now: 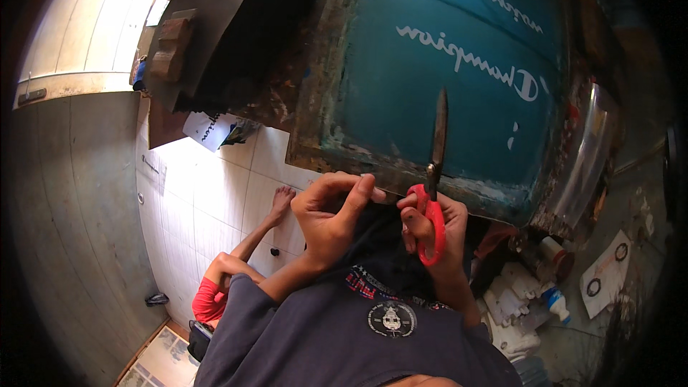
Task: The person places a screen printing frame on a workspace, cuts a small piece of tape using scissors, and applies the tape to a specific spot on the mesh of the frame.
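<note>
Far L: plank panel (79, 172), greyish wood, vert. seams, bent by lens. Next, co-worker's red sleeve (208, 302), soft cloth, w/ bare leg (269, 222) out on glossy white tile floor (236, 186). Above that, black sheets (236, 21), matte, flat, ragged edge. Then L hand (326, 208), just by near edge of framed screen: thumb + forefinger tips brought approx. together; can't tell if anything's pinched there. Screen (401, 115) itself: teal mesh, taut + smooth, rough stained wood frame; pale mirrored script already on it, so that part looks done. Scissors (434, 172) are in R hand (441, 229), fingers wrapped round red plastic handles, thin dull metal blades together, pointing away over screen. Prog.: scissors up + held, but blades aren't on any material, so no cut under way; no. of cuts made or left can't be judged. Further R: small white bottle (555, 304) w/ blue part, then shiny clear plastic roll (586, 150), wrinkled, + pale paper (605, 276) w/ two dark rings.
</note>
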Available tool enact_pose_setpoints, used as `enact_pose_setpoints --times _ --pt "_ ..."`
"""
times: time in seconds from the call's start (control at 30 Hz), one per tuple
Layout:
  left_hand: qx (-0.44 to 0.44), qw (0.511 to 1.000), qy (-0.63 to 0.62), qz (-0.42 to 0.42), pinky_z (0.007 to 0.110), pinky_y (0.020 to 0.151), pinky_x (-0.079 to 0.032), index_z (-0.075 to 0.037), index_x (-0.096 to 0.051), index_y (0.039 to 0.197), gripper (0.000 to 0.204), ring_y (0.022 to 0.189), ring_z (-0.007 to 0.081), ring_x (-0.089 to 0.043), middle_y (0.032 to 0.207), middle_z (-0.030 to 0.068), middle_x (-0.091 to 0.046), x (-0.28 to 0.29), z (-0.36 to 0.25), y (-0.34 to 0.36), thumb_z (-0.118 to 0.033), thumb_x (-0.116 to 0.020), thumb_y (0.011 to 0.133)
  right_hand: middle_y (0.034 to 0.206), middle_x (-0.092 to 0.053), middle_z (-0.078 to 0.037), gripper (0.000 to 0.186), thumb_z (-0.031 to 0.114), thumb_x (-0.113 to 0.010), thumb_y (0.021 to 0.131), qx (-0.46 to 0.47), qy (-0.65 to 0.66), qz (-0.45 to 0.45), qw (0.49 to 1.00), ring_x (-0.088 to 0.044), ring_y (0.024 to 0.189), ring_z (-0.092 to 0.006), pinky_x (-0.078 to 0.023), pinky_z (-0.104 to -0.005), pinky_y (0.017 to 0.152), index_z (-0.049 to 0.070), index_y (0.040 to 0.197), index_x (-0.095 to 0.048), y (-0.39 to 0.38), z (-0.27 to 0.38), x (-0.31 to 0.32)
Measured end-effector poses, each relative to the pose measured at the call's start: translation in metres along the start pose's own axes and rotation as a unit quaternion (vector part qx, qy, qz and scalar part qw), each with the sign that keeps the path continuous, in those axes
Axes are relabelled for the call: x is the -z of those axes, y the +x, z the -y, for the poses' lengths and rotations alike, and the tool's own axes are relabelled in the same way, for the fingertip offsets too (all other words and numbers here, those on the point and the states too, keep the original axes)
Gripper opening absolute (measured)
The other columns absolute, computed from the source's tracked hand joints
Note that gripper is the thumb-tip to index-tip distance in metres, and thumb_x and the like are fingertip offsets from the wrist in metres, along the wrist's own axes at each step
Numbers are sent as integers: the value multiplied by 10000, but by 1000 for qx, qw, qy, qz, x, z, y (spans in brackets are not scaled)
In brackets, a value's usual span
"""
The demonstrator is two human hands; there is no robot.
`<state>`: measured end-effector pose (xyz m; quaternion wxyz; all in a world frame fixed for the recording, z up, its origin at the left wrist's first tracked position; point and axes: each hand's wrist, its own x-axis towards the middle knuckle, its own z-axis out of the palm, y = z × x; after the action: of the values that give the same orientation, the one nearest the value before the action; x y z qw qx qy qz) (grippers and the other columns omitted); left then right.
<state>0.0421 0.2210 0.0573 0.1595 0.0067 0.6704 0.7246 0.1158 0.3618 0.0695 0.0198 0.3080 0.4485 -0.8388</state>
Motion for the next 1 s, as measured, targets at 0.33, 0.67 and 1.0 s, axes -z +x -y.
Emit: enact_pose_setpoints --times 0.33,0.67,1.0 --pt "-8 1000 6 22 260 692 -543 30 -647 891 89 726 148 -677 791 119 -698 -3 2 -6 -39 -626 944 599 -569 20 31 21 -666 861 -3 -4 -7 1000 -460 442 -20 -327 -182 407 -8 873 -662 -1 -5 -4" --pt "2 1000 11 10 222 675 -515 35 -686 887 77 716 110 -676 790 96 -721 -4 4 -4 -38 -676 912 592 -547 4 99 82 -675 857 -34 24 13 999 -466 430 -51 -338 -196 405 -6 857 -629 0 -8 2" --pt "18 999 30 7 230 665 -513 28 -684 868 100 707 115 -671 780 99 -714 -9 3 -4 -62 -680 913 641 -562 -8 115 90 -687 857 -34 56 17 998 -480 441 -62 -351 -204 401 -6 866 -626 0 -11 8"
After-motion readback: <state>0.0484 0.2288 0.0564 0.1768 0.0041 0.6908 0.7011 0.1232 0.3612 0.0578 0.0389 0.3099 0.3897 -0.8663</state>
